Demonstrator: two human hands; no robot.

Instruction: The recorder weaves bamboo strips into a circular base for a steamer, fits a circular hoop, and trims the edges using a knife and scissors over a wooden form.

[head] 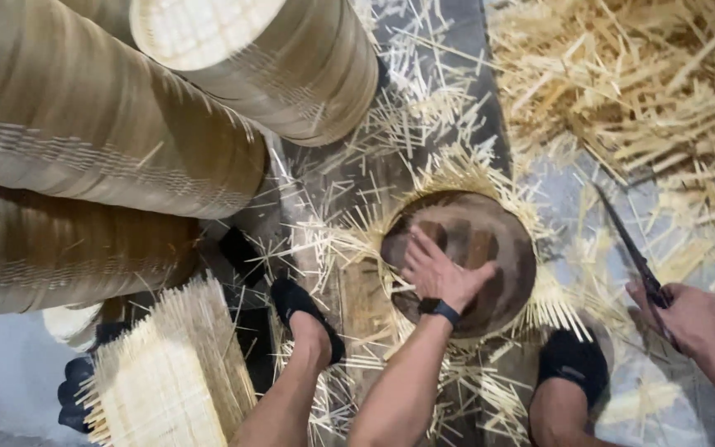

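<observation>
My left hand, with a dark band at the wrist, presses flat on a round dark wooden disc. Thin bamboo strips stick out from under the disc all around its edge. My right hand is off to the right, closed on the handle of a long dark knife whose blade points up and to the left. The blade is apart from the disc. My feet in black slippers rest on either side of the disc.
Tall stacks of round woven bamboo steamer rings fill the upper left. A flat pile of woven strip mats lies lower left. Loose bamboo offcuts heap at the upper right and scatter over the floor.
</observation>
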